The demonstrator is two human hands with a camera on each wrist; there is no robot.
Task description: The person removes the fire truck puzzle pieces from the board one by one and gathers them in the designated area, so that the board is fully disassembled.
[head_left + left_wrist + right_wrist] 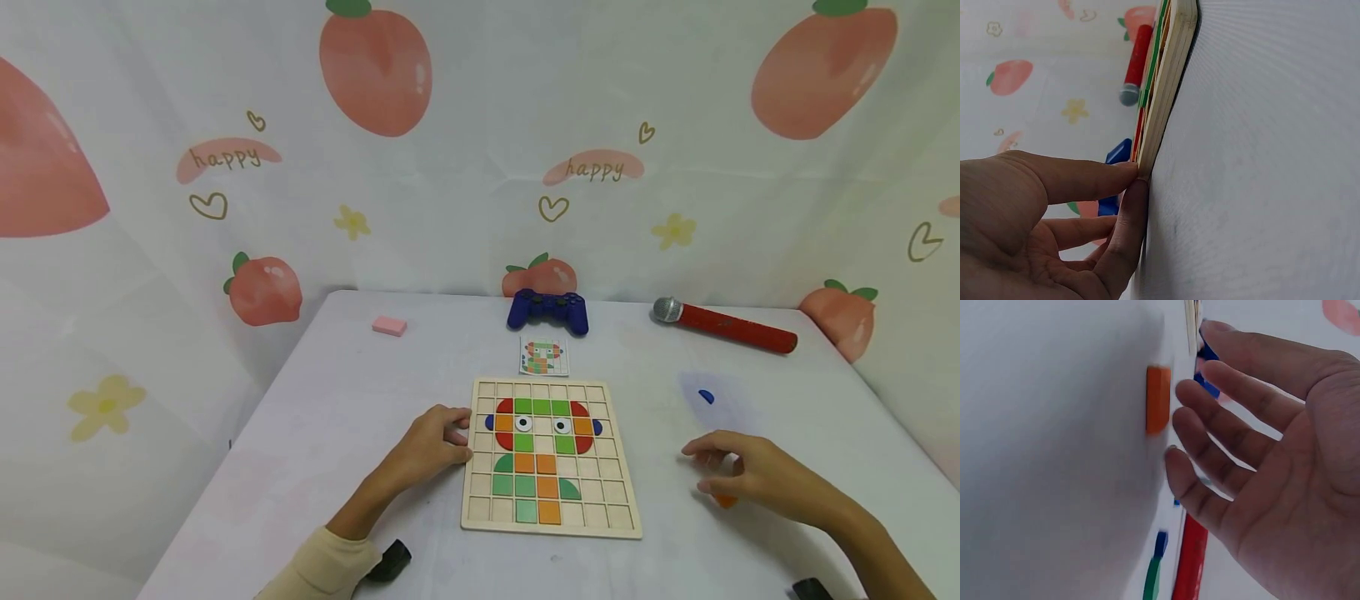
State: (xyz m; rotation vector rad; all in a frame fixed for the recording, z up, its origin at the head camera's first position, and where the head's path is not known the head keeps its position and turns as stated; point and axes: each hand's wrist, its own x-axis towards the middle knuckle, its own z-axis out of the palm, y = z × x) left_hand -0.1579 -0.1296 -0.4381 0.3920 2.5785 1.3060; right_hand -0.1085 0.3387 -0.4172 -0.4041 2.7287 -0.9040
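Observation:
A light wooden grid board lies flat on the table, with coloured tiles set in several cells, including two eye tiles. My left hand holds its left edge between thumb and finger; in the left wrist view the fingertips meet at the board's edge. To the right, my right hand hovers with loosely bent fingers, holding nothing. Just below it sits an orange tile, mostly covered by the hand in the head view. A green piece and a blue piece show farther along.
Behind the board lie a small pattern card and a blue game controller. A red microphone lies at back right, a pink block at back left. A blue half-round tile rests beyond my right hand.

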